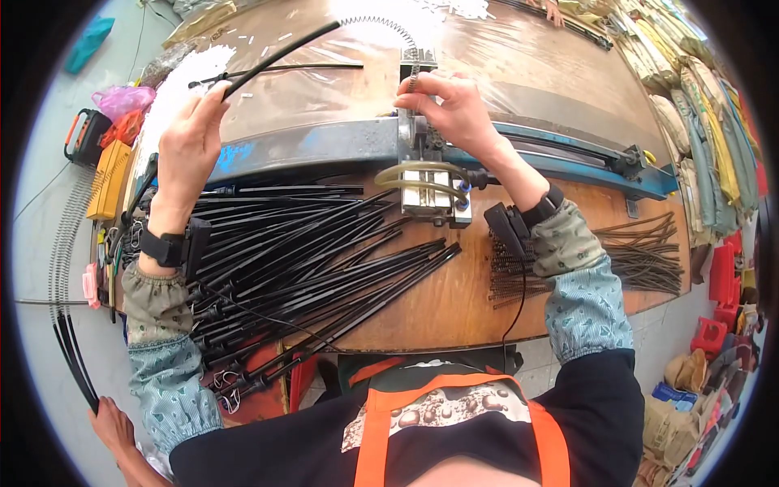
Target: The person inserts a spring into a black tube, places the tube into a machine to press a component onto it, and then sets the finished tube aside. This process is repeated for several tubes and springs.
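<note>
My left hand (191, 138) is closed round a black tube (284, 55) slanting up to the right. Out of the tube's far end comes a thin coil spring (389, 28), which arcs over and down to my right hand (458, 109). The thumb and fingers of that hand pinch the spring's free end just above a metal fixture (426, 191) with a looped yellowish hose. A large heap of black tubes (308, 268) lies on the near left of the workbench. Bundled loose springs (641, 256) lie beyond my right forearm.
A blue metal rail (324, 146) crosses the bench. Another black tube (300, 66) lies behind it. At lower left, another person's hand (114, 426) holds tubes with springs; a further hand (554, 15) shows at the top. A yellow box (109, 183) stands left; sacks (706, 122) line the right.
</note>
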### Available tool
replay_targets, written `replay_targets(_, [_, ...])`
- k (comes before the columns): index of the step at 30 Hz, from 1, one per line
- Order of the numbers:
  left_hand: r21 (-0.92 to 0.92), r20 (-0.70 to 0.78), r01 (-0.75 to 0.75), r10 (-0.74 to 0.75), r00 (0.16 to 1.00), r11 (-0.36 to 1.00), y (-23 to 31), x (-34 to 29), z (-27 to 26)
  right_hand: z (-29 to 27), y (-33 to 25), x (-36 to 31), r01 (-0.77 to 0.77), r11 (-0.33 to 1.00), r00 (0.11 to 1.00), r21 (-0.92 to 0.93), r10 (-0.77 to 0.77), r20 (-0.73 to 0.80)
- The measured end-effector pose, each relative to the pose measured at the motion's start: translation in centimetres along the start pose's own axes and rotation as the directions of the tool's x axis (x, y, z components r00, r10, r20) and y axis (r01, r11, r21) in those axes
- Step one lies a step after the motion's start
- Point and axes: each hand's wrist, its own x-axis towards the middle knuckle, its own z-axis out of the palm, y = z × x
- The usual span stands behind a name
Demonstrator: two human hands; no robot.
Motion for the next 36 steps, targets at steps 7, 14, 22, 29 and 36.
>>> replay_targets(7, [-0.029,0.034,0.042,-0.041,0.999,0.999,-1.5,-1.3,2.3,0.8,0.5,1.8,0.031,0.991,0.974,-0.128,-0.001,0.225])
replay_targets(14, [0.055,0.097,0.061,-0.066,0.993,0.997,-2.1,-2.4,1.8,0.7,1.1,0.7,0.261,0.826,0.957,-0.500,-0.154,0.247])
replay_targets(22, [-0.114,0.330,-0.091,0.124,0.936,0.989,2.8,-0.6,7.1,-12.5,6.2,-10.1,0.096,0.693,0.995,-0.714,-0.072,0.064])
replay_targets(29, [-0.221,0.304,-0.111,0.176,0.936,0.969,7.0,2.1,13.7,-14.5,6.6,-12.2,-0.003,0.704,1.000,-0.711,-0.009,-0.013])
replay_targets(36, [-0.264,0.383,0.068,0.039,0.923,0.962,6.9,1.3,14.0,-12.4,8.4,-12.6,-0.030,0.775,0.998,-0.631,-0.011,-0.062])
